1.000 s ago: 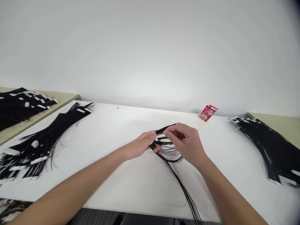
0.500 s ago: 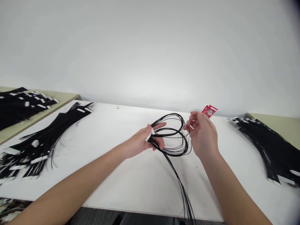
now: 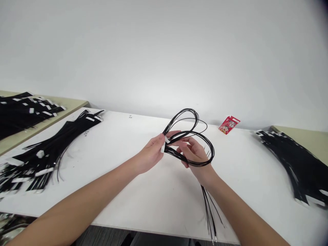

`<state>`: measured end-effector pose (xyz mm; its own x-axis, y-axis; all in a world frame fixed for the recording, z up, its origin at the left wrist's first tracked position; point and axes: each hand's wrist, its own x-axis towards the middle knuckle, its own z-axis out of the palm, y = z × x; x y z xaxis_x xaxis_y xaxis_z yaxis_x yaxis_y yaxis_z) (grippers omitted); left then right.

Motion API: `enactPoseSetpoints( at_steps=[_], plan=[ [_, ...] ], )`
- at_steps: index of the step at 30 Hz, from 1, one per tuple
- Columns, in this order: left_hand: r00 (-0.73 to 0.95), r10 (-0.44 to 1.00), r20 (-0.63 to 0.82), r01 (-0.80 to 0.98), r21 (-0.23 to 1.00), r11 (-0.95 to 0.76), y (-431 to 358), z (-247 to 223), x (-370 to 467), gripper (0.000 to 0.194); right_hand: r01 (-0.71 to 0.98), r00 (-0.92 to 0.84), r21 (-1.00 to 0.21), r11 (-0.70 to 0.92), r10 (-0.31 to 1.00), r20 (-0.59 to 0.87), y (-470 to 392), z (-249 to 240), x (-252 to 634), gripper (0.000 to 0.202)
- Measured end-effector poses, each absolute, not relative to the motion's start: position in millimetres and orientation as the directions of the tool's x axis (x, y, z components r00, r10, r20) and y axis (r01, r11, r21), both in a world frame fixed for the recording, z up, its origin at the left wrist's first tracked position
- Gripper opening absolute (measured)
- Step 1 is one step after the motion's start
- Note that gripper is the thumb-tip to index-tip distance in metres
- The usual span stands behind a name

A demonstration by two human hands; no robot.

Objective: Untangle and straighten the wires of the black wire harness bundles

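Observation:
A looped bundle of thin black wires point(image 3: 210, 150) with white connectors point(image 3: 163, 147) is held up above the white table. Closed around the connector end is my left hand point(image 3: 151, 155), thumb on top. My right hand point(image 3: 196, 155) reaches into the lower loop, its bent fingers closed on the wires just right of my left hand. One loop lies across the back of that hand. The loose wire ends point(image 3: 210, 215) hang below my right wrist toward the table's front edge. Some of the right fingertips are hidden behind the wires.
On the white table point(image 3: 123, 201), black wire harnesses with white connectors lie in a pile at left point(image 3: 58, 147) and another at right point(image 3: 294, 160). More harnesses point(image 3: 23, 112) rest on a beige surface at far left. A red packet point(image 3: 229, 125) lies near the wall.
My right hand has moved left and into the loop, from beside the wires to close by my left hand. The loops have spread wider, and the red packet is uncovered.

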<state>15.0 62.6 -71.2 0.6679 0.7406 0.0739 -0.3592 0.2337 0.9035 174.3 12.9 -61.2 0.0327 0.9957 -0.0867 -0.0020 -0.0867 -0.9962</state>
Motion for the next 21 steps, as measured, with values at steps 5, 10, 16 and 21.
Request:
enactPoseSetpoints(
  at_steps=[5, 10, 16, 21],
  plan=[
    [0.646, 0.756, 0.101, -0.473, 0.831, 0.293, 58.7, -68.7, 17.6, 0.045, 0.081, -0.011, -0.997, 0.0, 1.0, -0.001, 12.1, -64.9, 173.3, 0.032],
    [0.615, 0.788, -0.013, -0.521, 0.744, 0.419, 57.4, -67.3, 17.6, 0.046, 0.271, -0.049, -0.951, 0.148, 0.989, 0.14, 12.4, -76.5, 170.9, 0.028],
    [0.6, 0.786, -0.149, -0.487, 0.711, 0.506, 57.9, -65.7, 17.1, 0.045, 0.472, -0.142, -0.827, 0.306, 0.952, 0.272, 13.2, -82.9, 168.7, 0.015],
    [0.63, 0.765, -0.137, -0.443, 0.745, 0.498, 58.3, -66.0, 16.7, 0.047, 0.561, -0.174, -0.737, 0.377, 0.924, 0.341, 9.4, -89.3, 163.3, 0.014]
  ],
)
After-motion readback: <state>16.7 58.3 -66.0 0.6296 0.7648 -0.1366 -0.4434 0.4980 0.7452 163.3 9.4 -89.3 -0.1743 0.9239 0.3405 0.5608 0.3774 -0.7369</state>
